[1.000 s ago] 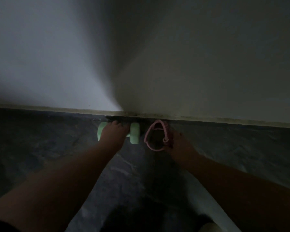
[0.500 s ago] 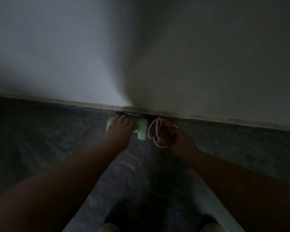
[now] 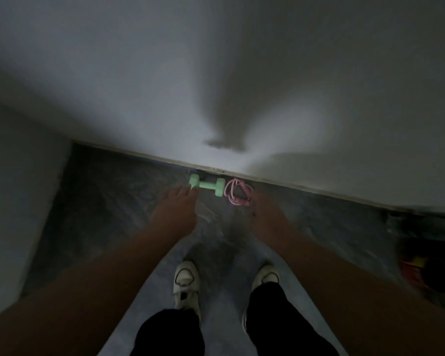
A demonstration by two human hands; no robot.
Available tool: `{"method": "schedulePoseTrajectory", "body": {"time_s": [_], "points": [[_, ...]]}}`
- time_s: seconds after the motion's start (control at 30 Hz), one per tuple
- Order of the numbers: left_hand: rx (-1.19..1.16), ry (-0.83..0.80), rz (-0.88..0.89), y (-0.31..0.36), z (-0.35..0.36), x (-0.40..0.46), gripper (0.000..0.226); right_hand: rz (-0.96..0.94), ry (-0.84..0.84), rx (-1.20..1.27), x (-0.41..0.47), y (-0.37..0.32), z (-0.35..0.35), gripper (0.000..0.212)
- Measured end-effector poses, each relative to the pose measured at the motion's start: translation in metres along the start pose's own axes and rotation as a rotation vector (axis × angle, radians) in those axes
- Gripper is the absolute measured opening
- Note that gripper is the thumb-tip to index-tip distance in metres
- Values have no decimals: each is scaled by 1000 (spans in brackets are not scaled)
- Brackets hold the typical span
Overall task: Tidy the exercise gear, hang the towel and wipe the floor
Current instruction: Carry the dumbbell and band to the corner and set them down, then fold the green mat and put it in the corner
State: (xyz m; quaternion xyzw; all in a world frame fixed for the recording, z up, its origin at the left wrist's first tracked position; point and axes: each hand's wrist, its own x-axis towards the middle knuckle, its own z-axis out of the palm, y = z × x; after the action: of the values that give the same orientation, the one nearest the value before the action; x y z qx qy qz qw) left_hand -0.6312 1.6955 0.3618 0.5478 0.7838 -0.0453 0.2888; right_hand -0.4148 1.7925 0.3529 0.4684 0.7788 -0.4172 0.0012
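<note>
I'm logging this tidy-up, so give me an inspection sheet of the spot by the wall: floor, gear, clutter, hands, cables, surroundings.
Surface: dark mottled floor, dim light, picture blurred.
Job's things: green dumbbell lying on the floor at the foot of the wall; pink skipping rope bundled just right of it. No towel seen.
Clutter: red and yellow thing at the right edge, too blurred to name.
Hands: left hand open, fingertips near the dumbbell's left end, contact unclear; right hand open, near the rope, holding nothing.
Cables: nothing seen.
Surroundings: pale wall with baseboard; white shoes and dark trousers below.
</note>
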Motion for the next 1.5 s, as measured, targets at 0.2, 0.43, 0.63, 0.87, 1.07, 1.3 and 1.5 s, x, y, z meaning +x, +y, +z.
{"method": "schedulePoseTrajectory", "body": {"time_s": [0.2, 0.43, 0.63, 0.87, 1.07, 1.3, 1.5], "points": [[-109, 136, 48, 31, -204, -145, 62, -89, 98, -257, -117, -191, -146, 48], [-30, 294, 86, 49, -327, -289, 63, -242, 171, -545, -224, -331, -208, 67], [-31, 341, -34, 43, -347, -367, 66, -293, 191, -466, -269, -380, -208, 68], [-21, 445, -263, 49, -330, -441, 71, -650, 36, -459, -275, -415, -230, 65], [-81, 536, -648, 109, -265, -533, 64, -1014, -173, -583, -301, -421, -231, 64], [-290, 443, -996, 209, -180, -655, 65, -1378, -500, -787, -388, -411, -188, 67], [-496, 459, -1393, 288, -105, -767, 64, -1717, -740, -934, -525, -403, -129, 71]]}}
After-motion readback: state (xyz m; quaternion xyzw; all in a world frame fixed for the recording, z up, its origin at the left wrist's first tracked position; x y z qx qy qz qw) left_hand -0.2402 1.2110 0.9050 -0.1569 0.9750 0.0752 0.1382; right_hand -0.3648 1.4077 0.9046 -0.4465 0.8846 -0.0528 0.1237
